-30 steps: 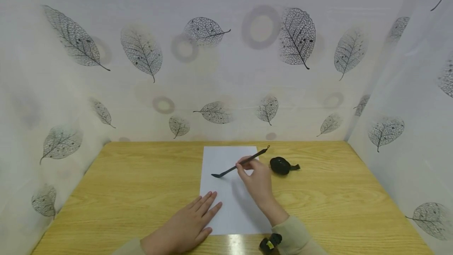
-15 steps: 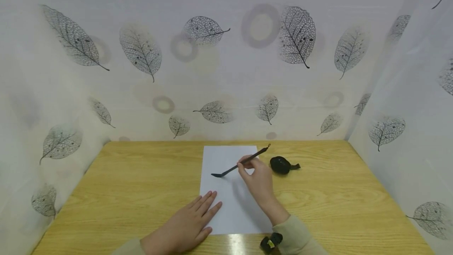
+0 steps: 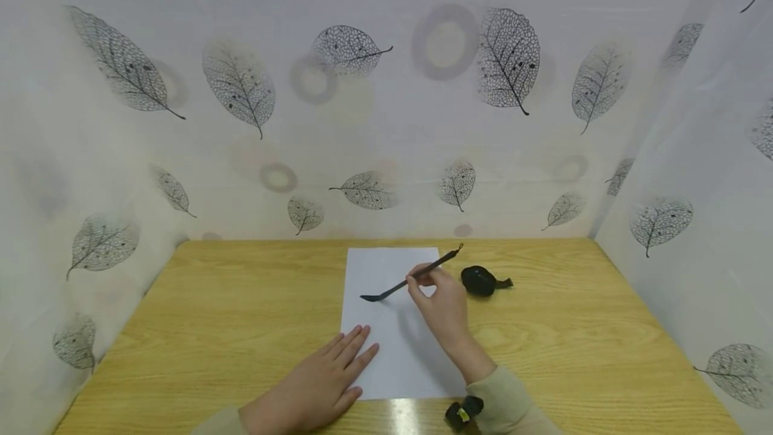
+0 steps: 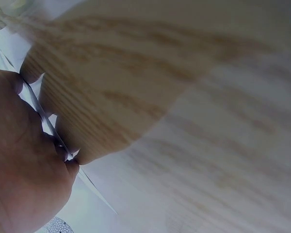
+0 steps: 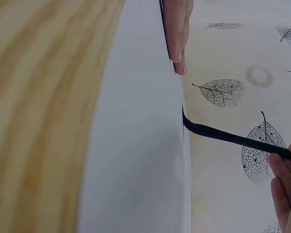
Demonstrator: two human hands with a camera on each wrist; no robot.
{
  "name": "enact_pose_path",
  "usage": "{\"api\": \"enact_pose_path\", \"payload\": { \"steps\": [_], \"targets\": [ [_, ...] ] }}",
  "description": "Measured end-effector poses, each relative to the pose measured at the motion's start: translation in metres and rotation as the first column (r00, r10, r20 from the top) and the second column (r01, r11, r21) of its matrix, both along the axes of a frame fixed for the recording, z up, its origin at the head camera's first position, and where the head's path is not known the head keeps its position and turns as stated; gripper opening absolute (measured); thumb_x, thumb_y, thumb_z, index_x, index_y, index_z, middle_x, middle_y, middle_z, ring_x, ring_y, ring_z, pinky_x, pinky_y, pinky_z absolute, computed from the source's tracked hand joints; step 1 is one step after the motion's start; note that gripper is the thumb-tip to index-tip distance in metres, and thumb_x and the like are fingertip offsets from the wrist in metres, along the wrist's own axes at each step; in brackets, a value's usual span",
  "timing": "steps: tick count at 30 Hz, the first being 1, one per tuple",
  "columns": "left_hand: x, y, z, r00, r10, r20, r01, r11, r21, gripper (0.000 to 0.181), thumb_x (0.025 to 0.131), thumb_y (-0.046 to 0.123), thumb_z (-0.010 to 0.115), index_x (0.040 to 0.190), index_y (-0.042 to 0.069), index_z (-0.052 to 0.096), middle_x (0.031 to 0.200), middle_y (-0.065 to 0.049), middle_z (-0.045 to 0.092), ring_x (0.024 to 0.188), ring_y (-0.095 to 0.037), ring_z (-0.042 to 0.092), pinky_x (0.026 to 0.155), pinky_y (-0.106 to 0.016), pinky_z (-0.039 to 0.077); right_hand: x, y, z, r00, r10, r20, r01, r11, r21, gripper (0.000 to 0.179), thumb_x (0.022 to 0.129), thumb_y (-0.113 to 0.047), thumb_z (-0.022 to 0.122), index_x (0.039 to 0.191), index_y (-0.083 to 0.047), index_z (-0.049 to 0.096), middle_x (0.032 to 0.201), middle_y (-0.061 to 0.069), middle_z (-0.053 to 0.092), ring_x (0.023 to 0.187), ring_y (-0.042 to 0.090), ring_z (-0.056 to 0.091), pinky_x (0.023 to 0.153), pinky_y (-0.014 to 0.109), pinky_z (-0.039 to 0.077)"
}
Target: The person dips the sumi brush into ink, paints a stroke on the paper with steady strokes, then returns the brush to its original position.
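A black writing brush (image 3: 391, 291) slants over a white sheet of paper (image 3: 386, 368), its dark tip bent against the upper left part of the sheet. My right hand (image 3: 443, 311) pinches the handle between thumb and fingers; the right wrist view also has the brush (image 5: 228, 137) in those fingers (image 5: 283, 179). Flat on the sheet's lower left edge rests my left hand (image 3: 323, 381), fingers straight and a little apart. In the left wrist view that hand (image 4: 29, 155) lies against the paper's edge. Any mark under the tip is too small to tell.
A glossy black rounded thing (image 3: 479, 281) with a short tail lies right of the paper on the wooden table (image 3: 241, 301). A small black device (image 3: 464, 413) is at my right cuff. Leaf-printed cloth (image 3: 386, 113) stands behind and on both sides.
My right hand has shifted very slightly to the right and up with the brush handle, while the tip stays about where it was. The left hand has not moved.
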State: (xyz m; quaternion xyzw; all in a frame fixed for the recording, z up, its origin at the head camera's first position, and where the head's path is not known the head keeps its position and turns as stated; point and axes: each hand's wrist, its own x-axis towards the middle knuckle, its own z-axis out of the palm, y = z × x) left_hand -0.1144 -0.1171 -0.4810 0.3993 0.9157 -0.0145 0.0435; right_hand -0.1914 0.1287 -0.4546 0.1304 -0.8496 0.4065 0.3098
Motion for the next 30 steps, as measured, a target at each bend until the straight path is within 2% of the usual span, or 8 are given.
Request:
{"api": "enact_pose_path", "payload": {
  "steps": [6,21,30],
  "targets": [
    [0.0,0.0,0.002,1.0,0.001,0.01,-0.001,1.0,0.005,0.063,0.113,0.047,0.041,0.168,0.017,0.034,0.177,-0.014,0.026,0.163,-0.029,0.03,0.129,-0.045,0.037,0.0,0.0,0.002,1.0,-0.006,0.008,0.006,1.0,-0.002,0.007,0.087,-0.003,0.081,0.092,-0.006,0.078,0.087,0.007,0.081,0.075,0.019,0.078,0.071,0.035,0.066],
    [-0.001,0.0,0.002,1.0,-0.011,-0.002,0.011,1.0,-0.006,0.063,0.113,0.047,0.04,0.168,0.017,0.034,0.176,-0.015,0.026,0.163,-0.03,0.03,0.128,-0.046,0.038,-0.001,0.007,0.001,0.999,-0.014,-0.038,0.014,1.0,-0.005,0.007,0.087,-0.001,0.081,0.092,-0.004,0.078,0.085,0.01,0.08,0.074,0.021,0.079,0.069,0.036,0.066],
    [-0.001,-0.001,0.001,1.0,-0.009,-0.006,0.009,1.0,-0.005,0.063,0.113,0.048,0.038,0.168,0.017,0.033,0.177,-0.015,0.026,0.163,-0.03,0.03,0.129,-0.046,0.038,-0.001,0.013,0.002,0.999,-0.04,-0.019,0.04,0.999,-0.01,0.009,0.086,0.0,0.082,0.093,-0.003,0.077,0.085,0.01,0.081,0.074,0.021,0.079,0.07,0.036,0.066]
  ]
}}
